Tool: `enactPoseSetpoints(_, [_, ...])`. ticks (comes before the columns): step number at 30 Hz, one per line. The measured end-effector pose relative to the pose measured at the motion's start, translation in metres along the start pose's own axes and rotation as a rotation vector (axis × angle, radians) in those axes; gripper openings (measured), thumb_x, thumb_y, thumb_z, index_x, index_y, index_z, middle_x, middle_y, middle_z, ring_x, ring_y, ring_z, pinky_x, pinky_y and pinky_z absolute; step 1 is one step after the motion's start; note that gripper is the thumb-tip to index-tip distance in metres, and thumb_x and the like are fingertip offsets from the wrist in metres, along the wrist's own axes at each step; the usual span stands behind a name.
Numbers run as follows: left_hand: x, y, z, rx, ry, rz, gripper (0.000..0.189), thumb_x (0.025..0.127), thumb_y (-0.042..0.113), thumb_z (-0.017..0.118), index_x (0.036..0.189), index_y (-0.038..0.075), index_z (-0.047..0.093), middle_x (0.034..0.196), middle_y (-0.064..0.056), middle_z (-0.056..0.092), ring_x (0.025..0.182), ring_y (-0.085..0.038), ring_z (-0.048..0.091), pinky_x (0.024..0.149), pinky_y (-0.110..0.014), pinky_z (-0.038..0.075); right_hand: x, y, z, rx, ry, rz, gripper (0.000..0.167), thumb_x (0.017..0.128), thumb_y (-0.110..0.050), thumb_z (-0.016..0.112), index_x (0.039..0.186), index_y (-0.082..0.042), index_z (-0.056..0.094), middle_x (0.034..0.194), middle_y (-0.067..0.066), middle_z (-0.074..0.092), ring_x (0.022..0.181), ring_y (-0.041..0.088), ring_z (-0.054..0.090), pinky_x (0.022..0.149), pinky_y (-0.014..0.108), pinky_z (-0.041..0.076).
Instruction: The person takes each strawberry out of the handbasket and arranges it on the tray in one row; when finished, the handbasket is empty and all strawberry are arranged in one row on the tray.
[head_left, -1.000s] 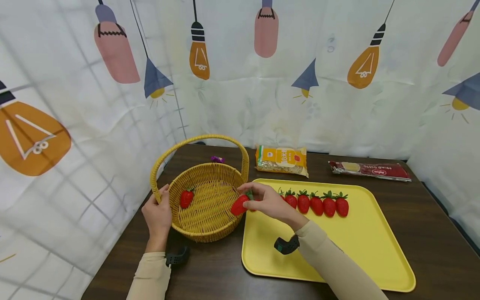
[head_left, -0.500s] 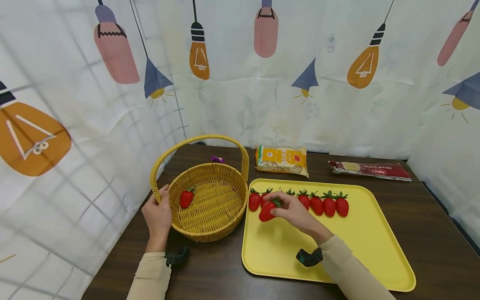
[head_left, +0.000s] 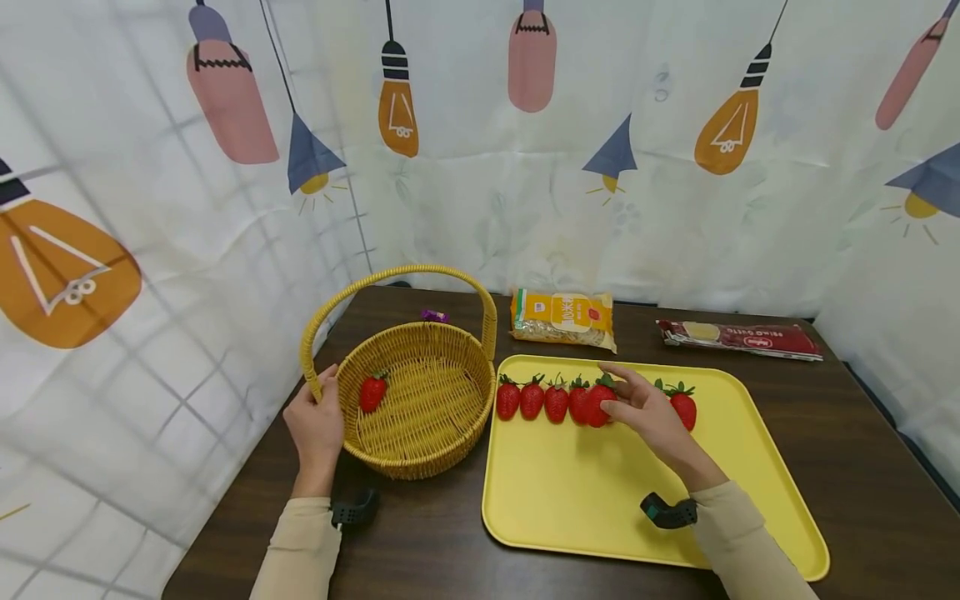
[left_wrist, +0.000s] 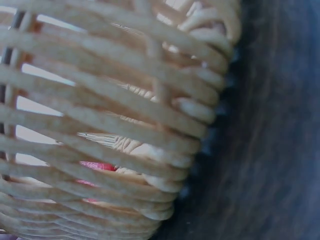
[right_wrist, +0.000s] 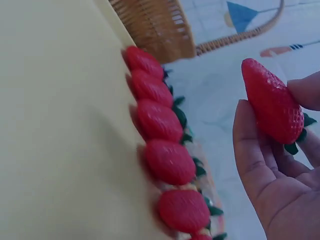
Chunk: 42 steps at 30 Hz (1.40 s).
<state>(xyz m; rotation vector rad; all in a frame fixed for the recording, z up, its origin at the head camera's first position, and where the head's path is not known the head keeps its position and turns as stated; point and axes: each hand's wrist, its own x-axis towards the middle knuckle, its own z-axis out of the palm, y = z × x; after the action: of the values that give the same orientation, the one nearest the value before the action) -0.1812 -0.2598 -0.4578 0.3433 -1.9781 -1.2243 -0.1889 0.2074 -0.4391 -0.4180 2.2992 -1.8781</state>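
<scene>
My left hand grips the yellow wicker basket at the foot of its arched handle, on the left side. One strawberry lies inside the basket; in the left wrist view a bit of red shows through the weave. In my right hand a red strawberry is pinched between thumb and fingers, its green leaves toward the palm. That hand is over the yellow tray, in front of a row of several strawberries. Part of the row is hidden behind the hand and the held berry.
Behind the tray lie an orange-and-clear food packet and a long dark red packet. A small purple wrapped piece sits behind the basket. A printed curtain closes off the back of the dark wooden table.
My right hand has carried the strawberry rightward, from beside the basket's rim to over the right-hand part of the row. My left hand and the basket have stayed put.
</scene>
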Motion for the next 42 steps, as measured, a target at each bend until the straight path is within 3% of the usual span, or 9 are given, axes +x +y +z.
enactPoseSetpoints(5, [0.005,-0.001,0.004,-0.004,-0.012,0.027,0.027,0.098,0.015,0.054,0.110,0.005,0.075,0.093,-0.019,0.073,0.047,0.004,0.036,0.044,-0.020,0.026,-0.010,-0.001,-0.023,-0.031,0.093,0.027,0.062,0.095,-0.027,0.065,0.151,-0.017,0.038,0.149,0.021,0.037,0.104,0.005,0.061,0.083,0.027,0.052])
enactPoseSetpoints(9, [0.009,-0.001,0.007,0.021,-0.017,0.061,0.027,0.096,0.011,0.052,0.107,0.005,0.076,0.080,-0.020,0.071,0.044,0.005,0.031,0.042,-0.020,0.022,-0.019,0.001,-0.040,-0.038,0.166,0.014,0.059,0.096,-0.027,0.064,0.149,-0.013,0.042,0.147,0.020,0.039,0.099,0.005,0.064,0.082,0.022,0.052])
enactPoseSetpoints(12, [0.011,-0.001,0.008,0.024,-0.038,0.079,0.027,0.096,0.009,0.052,0.105,0.004,0.077,0.073,-0.021,0.067,0.038,-0.002,0.016,0.038,-0.023,0.016,-0.026,0.005,-0.054,-0.057,0.223,-0.009,0.055,0.096,-0.024,0.063,0.146,-0.009,0.046,0.135,0.009,0.050,0.095,0.005,0.066,0.080,0.021,0.053])
enactPoseSetpoints(19, [0.022,-0.002,0.014,0.000,-0.098,0.096,0.032,0.096,0.008,0.051,0.078,-0.004,0.074,0.104,-0.013,0.073,0.036,-0.002,0.018,0.037,-0.023,0.016,-0.038,0.015,-0.085,-0.079,0.320,-0.065,0.044,0.098,-0.019,0.061,0.136,-0.001,0.053,0.108,-0.008,0.062,0.088,0.005,0.065,0.078,0.017,0.051])
enactPoseSetpoints(25, [0.024,0.000,0.018,-0.010,-0.098,0.098,0.036,0.096,0.007,0.050,0.064,-0.003,0.064,0.105,-0.011,0.074,0.034,-0.003,0.016,0.036,-0.024,0.015,-0.041,0.022,-0.105,-0.144,0.372,-0.014,0.047,0.097,-0.025,0.061,0.137,-0.001,0.053,0.108,-0.013,0.061,0.086,0.003,0.068,0.078,0.012,0.049])
enactPoseSetpoints(30, [0.027,0.000,0.022,0.031,-0.104,0.125,0.039,0.094,0.006,0.049,0.055,0.001,0.055,0.104,-0.010,0.074,0.035,-0.003,0.014,0.036,-0.023,0.014,-0.045,0.028,-0.124,-0.163,0.385,0.086,0.053,0.097,-0.030,0.061,0.139,0.000,0.049,0.113,-0.007,0.055,0.085,0.002,0.067,0.077,0.014,0.050])
enactPoseSetpoints(35, [0.030,0.001,0.023,0.071,-0.117,0.115,0.037,0.095,0.008,0.048,0.065,-0.002,0.067,0.086,-0.015,0.073,0.036,-0.003,0.013,0.037,-0.023,0.013,-0.049,0.038,-0.143,-0.267,0.347,0.184,0.056,0.097,-0.036,0.060,0.138,0.001,0.048,0.108,-0.013,0.054,0.086,0.000,0.061,0.076,0.018,0.052])
enactPoseSetpoints(38, [0.028,0.000,0.020,0.078,-0.121,0.095,0.034,0.097,0.011,0.048,0.084,-0.002,0.076,0.070,-0.015,0.065,0.035,-0.003,0.014,0.036,-0.024,0.015,-0.048,0.044,-0.150,-0.317,0.307,0.239,0.058,0.095,-0.038,0.062,0.137,0.001,0.050,0.106,-0.014,0.057,0.087,0.002,0.059,0.075,0.019,0.051])
enactPoseSetpoints(42, [0.022,-0.003,0.015,0.075,-0.116,0.059,0.031,0.098,0.013,0.048,0.109,0.005,0.076,0.052,-0.006,0.049,0.034,-0.003,0.014,0.035,-0.025,0.016,-0.044,0.052,-0.150,-0.346,0.273,0.289,0.059,0.094,-0.037,0.065,0.135,0.003,0.052,0.116,0.003,0.061,0.085,0.004,0.059,0.073,0.022,0.051])
